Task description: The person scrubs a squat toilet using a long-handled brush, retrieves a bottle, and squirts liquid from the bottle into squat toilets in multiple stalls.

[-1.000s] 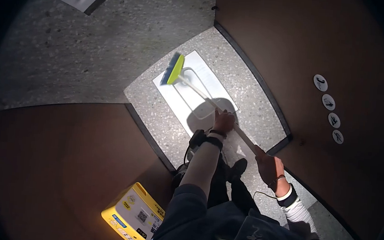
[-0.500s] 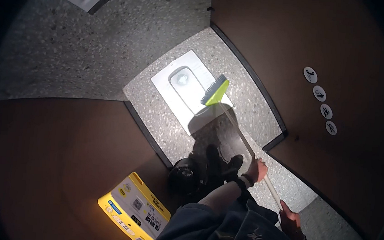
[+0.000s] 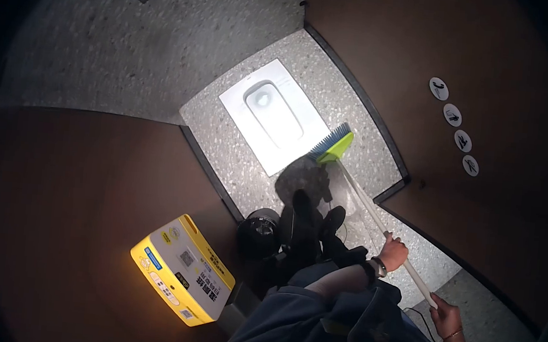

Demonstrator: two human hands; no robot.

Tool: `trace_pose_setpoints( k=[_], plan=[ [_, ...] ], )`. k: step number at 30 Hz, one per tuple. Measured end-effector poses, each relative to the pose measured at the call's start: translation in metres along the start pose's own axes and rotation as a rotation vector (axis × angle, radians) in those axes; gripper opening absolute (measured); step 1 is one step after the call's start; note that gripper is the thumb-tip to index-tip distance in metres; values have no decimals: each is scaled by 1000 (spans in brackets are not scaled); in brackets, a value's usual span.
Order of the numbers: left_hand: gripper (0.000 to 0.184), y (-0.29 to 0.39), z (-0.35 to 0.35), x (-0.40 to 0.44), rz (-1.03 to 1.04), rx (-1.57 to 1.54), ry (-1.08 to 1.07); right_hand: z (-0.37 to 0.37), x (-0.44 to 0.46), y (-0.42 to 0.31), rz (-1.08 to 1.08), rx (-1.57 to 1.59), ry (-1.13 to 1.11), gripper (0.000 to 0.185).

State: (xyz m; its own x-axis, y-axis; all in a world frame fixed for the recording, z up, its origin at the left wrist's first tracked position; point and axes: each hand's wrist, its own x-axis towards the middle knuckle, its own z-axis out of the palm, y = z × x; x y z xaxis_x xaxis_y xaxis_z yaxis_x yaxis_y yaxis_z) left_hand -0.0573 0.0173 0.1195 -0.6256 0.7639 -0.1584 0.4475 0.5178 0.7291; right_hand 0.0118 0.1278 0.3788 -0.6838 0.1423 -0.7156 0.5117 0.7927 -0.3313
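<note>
Broom [image 3: 374, 214]: flared lime-green head [image 3: 336, 151], comb-like blue-grey bristles [image 3: 330, 141], two o'clock, just beside smooth, glossy rectangular squat toilet [image 3: 275, 119] at twelve. Left hand [image 3: 394, 253] and right hand [image 3: 446, 319], four o'clock, both clamped around straight, slender pale handle [image 3: 366, 202]. Floor [image 3: 232, 167]: speckled, stone-like.

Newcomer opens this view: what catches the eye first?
The bright white squat toilet set in the floor, just above the picture's centre. Then the lime-green broom head by its lower right edge, and the big yellow box at lower left.
</note>
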Motion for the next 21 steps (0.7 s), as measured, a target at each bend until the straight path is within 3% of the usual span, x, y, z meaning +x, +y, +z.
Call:
trace_pose_setpoints(
  k=[2,3,6,8,12,15,20,21],
  plan=[
    [11,-11,-3,-14,-32,-3,11,10,8,11,-189,-11,32,44],
    [11,-19,5,-18,-51,6,129,9,12,-3,-229,-132,34,42],
    [12,-54,20,-30,-96,45,94,20,34,-11,-162,-223,-79,42],
    [12,-94,33,-36,-178,74,56,42,57,-10,-256,-231,-48,41],
    [20,-153,-28,-57,-232,375,-87,87,104,-33,-312,-255,-90,38],
    [20,-185,-16,-41,-169,602,159,91,108,-42,-416,-50,21,42],
    [23,-128,-65,-17,-83,374,124,48,92,-32,-290,-161,-153,56],
    [22,-121,-59,-9,-58,331,149,40,88,-28,-262,-35,-155,54]
  ],
)
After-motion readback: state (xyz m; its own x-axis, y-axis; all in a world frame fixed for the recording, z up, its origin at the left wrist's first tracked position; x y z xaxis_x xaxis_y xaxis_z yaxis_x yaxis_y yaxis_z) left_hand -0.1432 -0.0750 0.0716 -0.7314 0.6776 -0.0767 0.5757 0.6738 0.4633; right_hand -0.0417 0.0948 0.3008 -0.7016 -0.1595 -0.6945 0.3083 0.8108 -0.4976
